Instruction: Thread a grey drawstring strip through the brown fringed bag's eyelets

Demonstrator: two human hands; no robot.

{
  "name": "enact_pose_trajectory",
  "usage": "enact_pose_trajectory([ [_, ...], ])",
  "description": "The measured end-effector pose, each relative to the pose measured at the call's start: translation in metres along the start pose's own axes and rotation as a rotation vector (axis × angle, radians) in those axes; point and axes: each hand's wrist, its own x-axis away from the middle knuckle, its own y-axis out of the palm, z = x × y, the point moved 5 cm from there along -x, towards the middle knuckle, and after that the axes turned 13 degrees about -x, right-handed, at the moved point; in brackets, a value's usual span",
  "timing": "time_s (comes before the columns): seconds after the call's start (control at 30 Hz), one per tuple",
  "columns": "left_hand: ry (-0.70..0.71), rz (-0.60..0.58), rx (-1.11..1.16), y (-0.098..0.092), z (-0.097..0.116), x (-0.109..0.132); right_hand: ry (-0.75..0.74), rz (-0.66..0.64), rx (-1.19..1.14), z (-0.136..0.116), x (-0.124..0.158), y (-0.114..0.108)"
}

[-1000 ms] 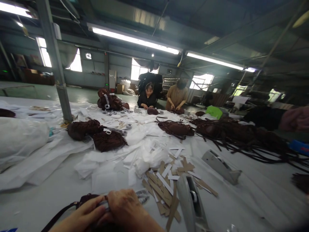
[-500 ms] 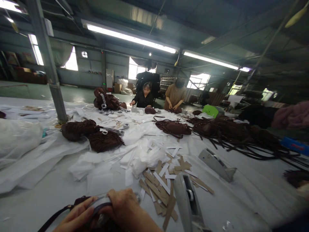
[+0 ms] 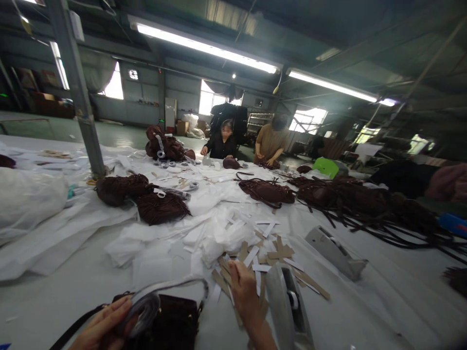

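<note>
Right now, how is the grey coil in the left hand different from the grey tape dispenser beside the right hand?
The grey coil is held in the left hand, while the tape dispenser rests on the table. The grey coil is a rounded, wound-up strip with a length looping off it; the tape dispenser has a long, solid-looking body with a slot. Both are greyish.

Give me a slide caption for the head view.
Left hand holding a coiled grey band by a brown bag, right hand at scattered tan and white strips.

L grip [image 3: 107,323] low, curled; R grip [image 3: 243,289] fwd, fingers bent.
</note>
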Motion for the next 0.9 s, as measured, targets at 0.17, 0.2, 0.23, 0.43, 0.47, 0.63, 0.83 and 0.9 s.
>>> enact_pose_trajectory([
  [0.17,-0.018,0.028,0.1,-0.002,-0.005,0.004,0.202,0.001,0.263,0.09,0.005,-0.005],
  [0.2,-0.029,0.028,0.123,-0.001,-0.006,0.004,0.209,-0.02,0.3,0.098,0.007,-0.002],
  [0.23,-0.035,0.029,0.143,-0.001,-0.007,0.004,0.204,-0.043,0.33,0.103,0.008,0.002],
  [0.43,-0.009,0.055,0.22,-0.005,-0.005,0.005,0.118,-0.123,0.455,0.099,0.003,0.016],
  [0.47,0.021,0.071,0.236,-0.004,-0.001,0.005,0.107,-0.127,0.46,0.098,0.002,0.015],
  [0.63,0.239,0.13,0.278,0.013,0.032,0.006,0.11,-0.115,0.426,0.098,0.004,0.007],
  [0.83,0.287,0.12,0.271,0.034,0.04,-0.007,0.228,-0.104,0.294,0.105,-0.001,0.004],
  [0.9,0.271,0.126,0.257,0.034,0.034,-0.01,0.264,-0.061,0.242,0.105,-0.006,-0.005],
])
